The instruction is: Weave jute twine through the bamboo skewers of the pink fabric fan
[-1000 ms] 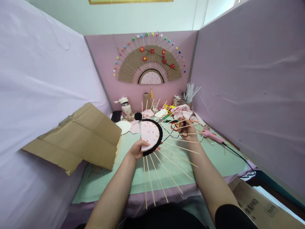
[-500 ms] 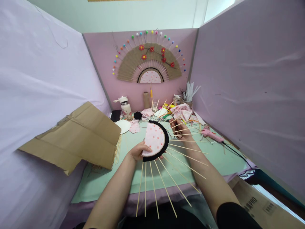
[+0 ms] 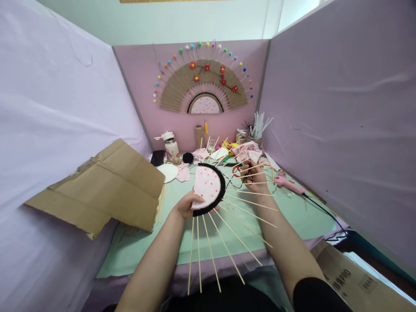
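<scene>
Held over the table is a half-round fan base (image 3: pixel 207 186) covered in white cloth with pink dots, its curved edge banded in black yarn. Thin wooden sticks (image 3: pixel 232 232) fan out from that edge. My left hand (image 3: pixel 187 204) is closed on the lower left end of the base, thumb on the cloth, fingers underneath. Among the sticks on the right, my right hand (image 3: pixel 255 175) is closed on loops of black yarn (image 3: pixel 248 178). A slack strand of yarn runs from there to the black band. Red-handled scissors (image 3: pixel 236 170) lie behind the sticks.
A cardboard sheet (image 3: pixel 107 186) leans at the left. A pink glue gun (image 3: pixel 289 183) with a black cord lies right. Along the back stand a white bottle (image 3: pixel 171 147), a black yarn ball (image 3: pixel 187 157) and pink cloth scraps (image 3: pixel 248 151). A finished fan (image 3: pixel 204 84) hangs on the back panel.
My right hand has moved right with the yarn, away from the black band, and the strand between is longer. The fan base has shifted slightly left and turned a little.
</scene>
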`<state>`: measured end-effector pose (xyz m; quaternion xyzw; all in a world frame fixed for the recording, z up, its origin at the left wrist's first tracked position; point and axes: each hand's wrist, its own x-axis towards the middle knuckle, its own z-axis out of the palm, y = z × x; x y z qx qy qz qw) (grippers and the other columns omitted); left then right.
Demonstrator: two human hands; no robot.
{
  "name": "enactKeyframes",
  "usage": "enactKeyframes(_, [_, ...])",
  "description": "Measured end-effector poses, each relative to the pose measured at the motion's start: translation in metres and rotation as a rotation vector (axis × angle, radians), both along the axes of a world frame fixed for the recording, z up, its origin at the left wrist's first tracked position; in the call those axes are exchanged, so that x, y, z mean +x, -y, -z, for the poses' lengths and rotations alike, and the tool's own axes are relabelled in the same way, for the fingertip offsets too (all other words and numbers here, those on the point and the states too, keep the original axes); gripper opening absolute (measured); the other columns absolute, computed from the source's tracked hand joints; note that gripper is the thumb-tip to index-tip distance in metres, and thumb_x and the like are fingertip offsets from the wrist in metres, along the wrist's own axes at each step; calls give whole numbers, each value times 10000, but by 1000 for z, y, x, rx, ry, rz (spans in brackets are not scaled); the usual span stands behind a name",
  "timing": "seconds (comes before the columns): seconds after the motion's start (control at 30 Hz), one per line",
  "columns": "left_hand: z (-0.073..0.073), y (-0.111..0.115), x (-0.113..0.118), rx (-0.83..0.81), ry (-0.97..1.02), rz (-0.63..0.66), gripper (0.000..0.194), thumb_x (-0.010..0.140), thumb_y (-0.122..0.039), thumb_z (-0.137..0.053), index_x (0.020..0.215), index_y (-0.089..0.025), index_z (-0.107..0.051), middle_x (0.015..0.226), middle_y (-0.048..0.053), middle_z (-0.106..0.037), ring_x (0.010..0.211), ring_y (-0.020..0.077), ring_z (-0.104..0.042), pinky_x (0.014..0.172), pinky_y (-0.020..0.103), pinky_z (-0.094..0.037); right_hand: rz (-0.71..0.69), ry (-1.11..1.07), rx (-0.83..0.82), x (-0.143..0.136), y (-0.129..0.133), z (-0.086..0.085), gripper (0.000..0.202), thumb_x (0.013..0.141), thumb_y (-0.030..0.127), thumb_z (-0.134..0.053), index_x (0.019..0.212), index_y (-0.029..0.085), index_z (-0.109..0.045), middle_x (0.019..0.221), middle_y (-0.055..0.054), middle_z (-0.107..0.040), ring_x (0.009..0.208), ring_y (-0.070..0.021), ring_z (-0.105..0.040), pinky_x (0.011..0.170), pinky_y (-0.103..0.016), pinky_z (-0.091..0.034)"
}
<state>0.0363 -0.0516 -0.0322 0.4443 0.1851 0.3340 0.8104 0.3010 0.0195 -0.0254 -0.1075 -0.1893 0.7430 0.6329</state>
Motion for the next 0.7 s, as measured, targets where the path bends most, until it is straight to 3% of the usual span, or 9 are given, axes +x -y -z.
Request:
enactKeyframes(0.13, [0, -3, -1, 3, 34, -61, 651, 616, -123, -564, 1262, -63, -511, 1054, 196, -670, 835, 285, -680, 624, 286, -534, 46, -31, 135, 3, 0, -1, 52, 794, 176, -582, 775, 195, -538, 657, 90, -647, 304, 10, -421, 304, -82, -389])
enactKeyframes(0.27, [-3, -5, -1, 6, 45, -103, 611, 639, -122, -550, 1246, -54, -529, 1054, 192, -672, 818, 265, -683, 644, 271, -534, 91, -67, 145, 6, 0, -2, 59, 780, 177, -587, 767, 184, -530, 689, 100, -649, 286, 25, -371, 265, -93, -310])
enactKeyframes(0.53, [-5, -5, -2, -14, 47, -119, 631, 646, -115, -541, 1270, -34, -501, 1077, 203, -661, 845, 271, -680, 653, 264, -534, 124, -50, 158, 11, -1, 1, 17, 795, 189, -578, 805, 191, -564, 670, 97, -648, 302, 26, -381, 289, -87, -331])
enactKeyframes(0.7, [-1, -6, -4, -8, 22, -105, 592, 636, -123, -556, 1219, -21, -542, 1058, 213, -664, 834, 282, -680, 632, 269, -536, 162, -81, 104, 13, 2, -4, 114, 801, 193, -599, 701, 178, -546, 603, 90, -626, 265, 22, -330, 272, -114, -307])
